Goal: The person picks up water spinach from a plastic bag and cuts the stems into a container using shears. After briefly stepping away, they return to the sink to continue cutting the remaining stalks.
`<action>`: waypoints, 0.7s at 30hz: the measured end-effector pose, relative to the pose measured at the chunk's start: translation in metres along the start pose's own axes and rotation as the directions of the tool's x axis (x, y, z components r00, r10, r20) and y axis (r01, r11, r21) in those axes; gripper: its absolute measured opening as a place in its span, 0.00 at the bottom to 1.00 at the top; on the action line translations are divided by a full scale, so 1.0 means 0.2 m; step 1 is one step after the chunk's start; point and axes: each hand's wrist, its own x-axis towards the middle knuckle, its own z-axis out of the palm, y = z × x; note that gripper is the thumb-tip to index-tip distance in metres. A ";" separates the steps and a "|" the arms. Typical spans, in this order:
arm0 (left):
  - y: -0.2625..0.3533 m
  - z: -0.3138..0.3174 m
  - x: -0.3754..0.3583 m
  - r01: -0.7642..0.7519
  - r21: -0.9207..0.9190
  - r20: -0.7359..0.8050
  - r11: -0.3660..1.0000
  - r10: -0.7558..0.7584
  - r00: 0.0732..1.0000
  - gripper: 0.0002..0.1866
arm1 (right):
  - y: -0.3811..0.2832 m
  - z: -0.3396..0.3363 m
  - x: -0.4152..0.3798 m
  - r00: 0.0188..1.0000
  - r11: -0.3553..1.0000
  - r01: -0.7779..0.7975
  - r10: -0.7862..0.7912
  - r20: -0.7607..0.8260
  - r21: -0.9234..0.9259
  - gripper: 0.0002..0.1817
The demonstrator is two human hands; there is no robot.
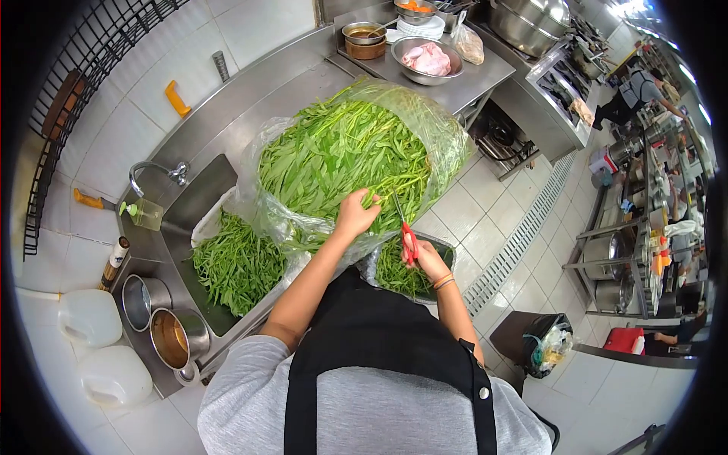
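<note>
My left hand (pixel 355 215) is closed on some green stems at the near edge of a large clear plastic bag (pixel 449 144) full of leafy greens (pixel 345 148). In my right hand (pixel 429 262) are scissors (pixel 410 241) with red handles, their blades pointing up toward the stems beside my left hand. Below the bag, a bin (pixel 442 252) holds cut greens (pixel 398 273), partly hidden by my arms and apron. Left of my left forearm, more leafy greens (pixel 239 265) fill a white container (pixel 208 220) in the sink.
A faucet (pixel 179 173) and soap bottle (pixel 144 214) stand by the sink (pixel 182 227). Metal pots (pixel 179 334) and white jugs (pixel 114 375) are at left. A bowl of raw meat (pixel 426 61) sits at the back. A trash bin (pixel 523 341) stands at right; another person (pixel 641 91) is beyond.
</note>
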 end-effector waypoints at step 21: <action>0.04 -0.23 -0.04 0.227 0.139 0.051 0.964 -0.236 0.970 0.20 | 0.05 0.01 -0.04 0.996 0.997 0.082 -0.082 0.033 -0.010 0.27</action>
